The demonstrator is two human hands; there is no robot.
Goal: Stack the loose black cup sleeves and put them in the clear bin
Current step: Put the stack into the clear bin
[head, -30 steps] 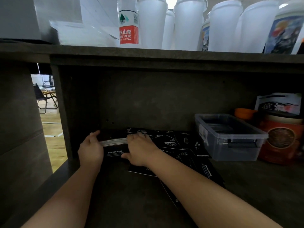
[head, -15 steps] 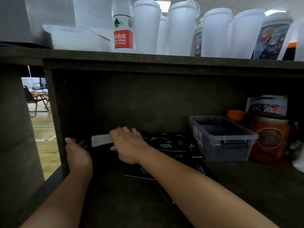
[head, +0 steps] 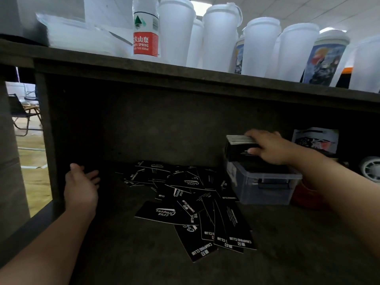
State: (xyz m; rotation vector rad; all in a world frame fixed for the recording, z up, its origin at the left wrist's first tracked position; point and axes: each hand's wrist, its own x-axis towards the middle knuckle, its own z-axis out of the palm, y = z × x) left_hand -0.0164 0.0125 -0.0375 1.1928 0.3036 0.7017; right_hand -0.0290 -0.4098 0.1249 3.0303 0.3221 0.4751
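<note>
Several flat black cup sleeves (head: 191, 204) with white print lie scattered on the dark lower shelf, overlapping each other. My right hand (head: 267, 147) grips a thick stack of sleeves (head: 238, 148) and holds it just above the left end of the clear bin (head: 265, 186). The bin stands on the shelf to the right of the loose pile. My left hand (head: 81, 186) hovers at the shelf's left end with relaxed fingers and holds nothing.
A shelf board (head: 185, 79) overhangs the work area, carrying a water bottle (head: 146, 29) and several white cups (head: 220, 38). Right of the bin stand a red tin (head: 304, 194) and a printed pack (head: 316, 140). The shelf's side wall (head: 47, 136) is at the left.
My right hand has carried the sleeve stack from the shelf's left side across to above the clear bin. My left hand let go of the stack and stayed at the left.
</note>
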